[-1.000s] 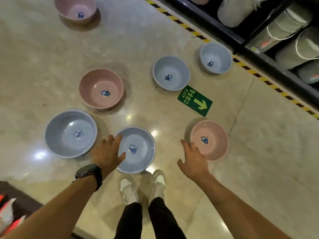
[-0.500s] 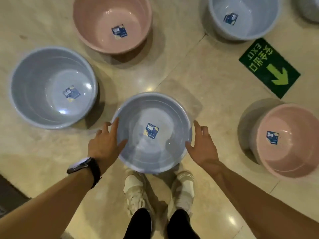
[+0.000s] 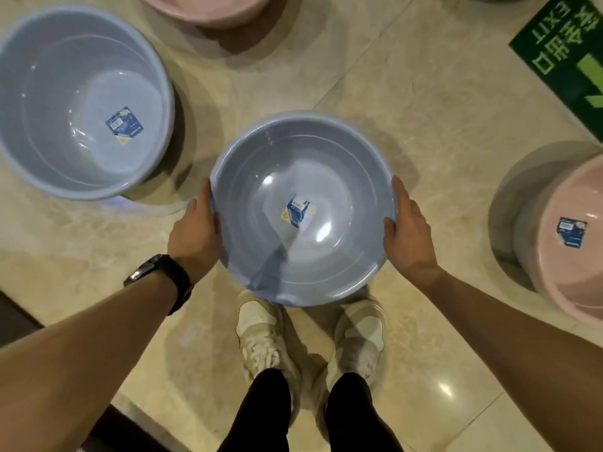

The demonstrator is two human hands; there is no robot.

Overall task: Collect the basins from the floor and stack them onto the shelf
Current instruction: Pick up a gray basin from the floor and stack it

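A blue-grey basin (image 3: 261,177) with a sticker in its bottom is in front of my feet. My left hand (image 3: 194,234), with a black watch on the wrist, grips its left rim. My right hand (image 3: 408,236) grips its right rim. Whether the basin is off the floor I cannot tell. A second blue-grey basin (image 3: 49,125) stands on the floor to the left. A pink basin (image 3: 574,288) stands at the right edge, and another pink basin (image 3: 208,8) shows at the top. No shelf is in view.
A green exit sign (image 3: 561,53) with an arrow is stuck to the beige tiled floor at the top right. My two pale shoes (image 3: 261,340) stand just behind the held basin. A dark mat edge (image 3: 13,314) lies at the lower left.
I have bent lower, so the basins look larger. Both hands have closed in from beside the blue-grey basin and now grip its rim on either side.
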